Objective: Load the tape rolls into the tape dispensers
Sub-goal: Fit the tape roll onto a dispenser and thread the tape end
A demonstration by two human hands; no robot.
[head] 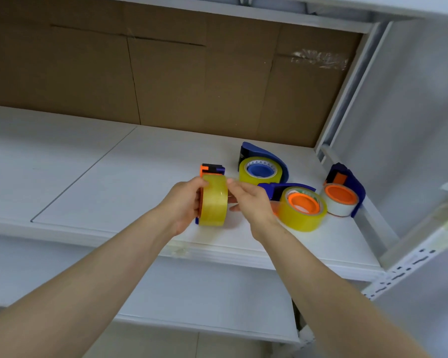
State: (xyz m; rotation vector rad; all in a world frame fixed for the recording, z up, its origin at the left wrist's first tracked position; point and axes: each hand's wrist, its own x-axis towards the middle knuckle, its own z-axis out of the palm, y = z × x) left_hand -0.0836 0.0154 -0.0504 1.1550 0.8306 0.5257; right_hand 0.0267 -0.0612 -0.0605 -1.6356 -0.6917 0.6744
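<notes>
Yellow tape roll stands on edge in a blue-and-orange dispenser, near the white shelf's front edge; left hand grips its left side, thumb on top; right hand pinches its upper right edge; further right lie a blue-hubbed loaded dispenser, an orange-hubbed yellow roll and a white roll, each in a blue dispenser.

A white shelf spreads before me, backed at twelve o'clock by brown cardboard with a crinkled clear patch at one o'clock. A slotted white post stands at four o'clock.
</notes>
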